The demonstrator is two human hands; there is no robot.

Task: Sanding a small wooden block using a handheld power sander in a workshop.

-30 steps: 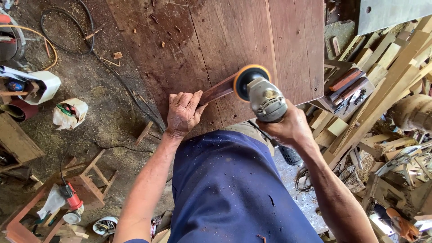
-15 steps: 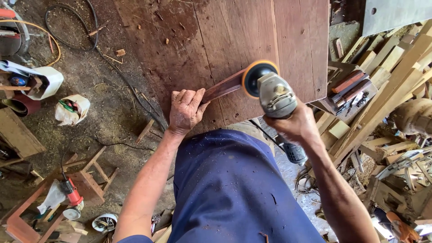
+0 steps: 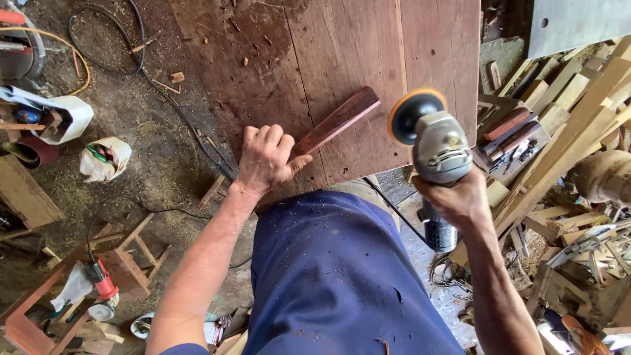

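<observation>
Pressing down on the near end of a reddish wood strip (image 3: 336, 120), the left hand (image 3: 264, 160) lay with its fingers folded over that end and the thumb pointing along the piece. The strip rested flat on a dark brown tabletop (image 3: 276, 59), angled from the hand toward the far right, its far end free.

The right hand (image 3: 453, 197) was clenched around the grey body of an angle grinder (image 3: 435, 141). The grinder was held clear of the strip, just to the right of its far end, near the right edge of the tabletop. Its round pad with an orange rim (image 3: 414, 112) faced the far side; whether the pad was turning could not be told.

A black cord (image 3: 394, 210) ran down from the tabletop's near edge. Blue trousers (image 3: 335, 276) filled the near centre. Left of the tabletop, a white bag (image 3: 105, 158) and a red power tool (image 3: 102, 284) lay on the sawdust-covered floor. Stacked timber offcuts (image 3: 565, 112) lay to the right.
</observation>
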